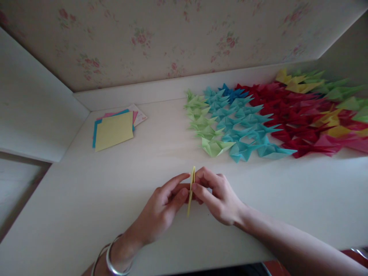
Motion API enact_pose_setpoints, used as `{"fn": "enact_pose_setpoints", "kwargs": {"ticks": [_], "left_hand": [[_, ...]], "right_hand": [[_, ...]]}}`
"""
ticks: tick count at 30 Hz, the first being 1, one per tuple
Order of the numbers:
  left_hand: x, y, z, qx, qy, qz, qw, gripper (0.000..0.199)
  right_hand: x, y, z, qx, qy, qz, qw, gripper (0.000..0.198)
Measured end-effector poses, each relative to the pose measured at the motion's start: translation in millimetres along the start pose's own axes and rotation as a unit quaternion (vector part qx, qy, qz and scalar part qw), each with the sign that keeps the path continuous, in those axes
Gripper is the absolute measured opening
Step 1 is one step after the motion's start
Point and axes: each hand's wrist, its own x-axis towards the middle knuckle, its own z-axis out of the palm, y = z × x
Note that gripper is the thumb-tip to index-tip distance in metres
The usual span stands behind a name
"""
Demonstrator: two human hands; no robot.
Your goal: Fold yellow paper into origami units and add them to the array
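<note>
A small folded piece of yellow paper (189,203) is held on edge above the white table, seen almost as a thin upright strip. On its left side, my left hand (165,205) grips it between thumb and fingers. My right hand (217,195) pinches the same paper from the right, its index finger and thumb near the upper half. The paper's folded faces are turned away, so its shape is hard to make out. Silver bangles (110,257) circle my left wrist.
Rows of folded paper cranes in light green (214,145), turquoise (241,149) and red (304,142) cover the right rear of the white table (161,142). A stack of square paper sheets (115,130), yellow on top, lies at the back left. A floral wall (172,42) rises behind.
</note>
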Motion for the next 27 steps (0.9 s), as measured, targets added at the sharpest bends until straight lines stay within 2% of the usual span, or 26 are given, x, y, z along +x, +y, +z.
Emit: {"fn": "enact_pose_setpoints", "kwargs": {"ticks": [5, 9, 16, 23, 27], "left_hand": [[3, 7, 1, 0.052, -0.023, 0.039, 0.998, 0.040], [5, 13, 0, 0.074, -0.026, 0.059, 0.995, 0.037], [4, 9, 2, 0.088, -0.010, 0.054, 0.995, 0.035], [7, 3, 0, 0.123, 0.026, 0.045, 0.991, 0.034], [7, 4, 2, 0.133, 0.018, 0.045, 0.990, 0.029]], "right_hand": [[-1, 2, 2, -0.023, 0.000, -0.034, 0.999, 0.011], [-1, 2, 3, -0.029, 0.001, -0.034, 0.999, 0.013], [-3, 3, 5, -0.049, 0.013, -0.039, 0.998, 0.006], [-4, 1, 7, -0.071, 0.036, -0.044, 0.996, 0.009], [-6, 1, 8, -0.083, 0.030, -0.060, 0.994, 0.010]]}}
